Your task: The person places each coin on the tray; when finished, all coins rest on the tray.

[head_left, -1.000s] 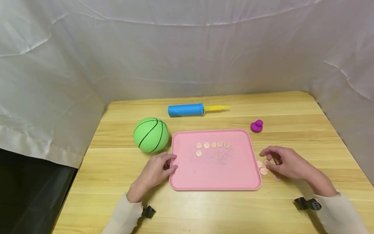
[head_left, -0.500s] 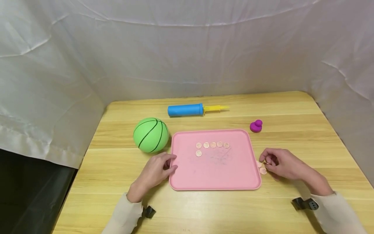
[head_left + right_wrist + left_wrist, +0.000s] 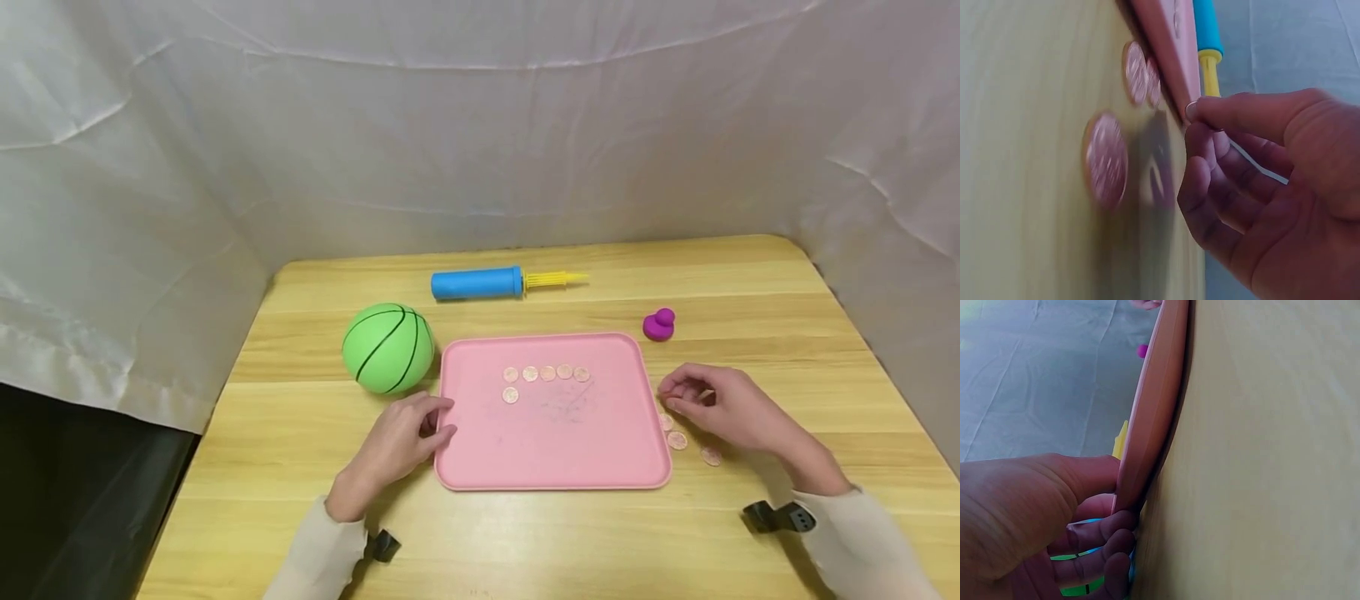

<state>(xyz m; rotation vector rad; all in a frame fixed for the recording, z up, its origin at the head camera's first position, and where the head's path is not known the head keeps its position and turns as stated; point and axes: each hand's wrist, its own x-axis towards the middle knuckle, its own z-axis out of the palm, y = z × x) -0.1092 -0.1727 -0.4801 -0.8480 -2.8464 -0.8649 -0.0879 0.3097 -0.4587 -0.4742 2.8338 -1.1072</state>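
Observation:
A pink tray (image 3: 555, 442) lies on the table with several copper-coloured coins (image 3: 547, 373) on it, most in one row and one below its left end. My left hand (image 3: 401, 433) holds the tray's left edge, thumb and index finger over the rim. Just outside the right edge, my right hand (image 3: 731, 408) is raised a little above the table. Its thumb and index finger pinch a coin, almost wholly hidden by the fingertips. Below this hand lie a loose coin (image 3: 1106, 160) and two more beside the tray, one of them a coin (image 3: 677, 440) near its corner.
Left of the tray sits a green ball (image 3: 387, 348) with black lines. Behind the tray lies a blue hand pump (image 3: 477, 283) with a yellow nozzle. A purple knobbed piece (image 3: 659, 325) stands at the back right. Pale cloth (image 3: 480, 150) encloses the table's back and sides.
My right hand has picked up one coin from the loose group and moved slightly left and up, toward the tray's right edge. My left hand and the tray have stayed put.

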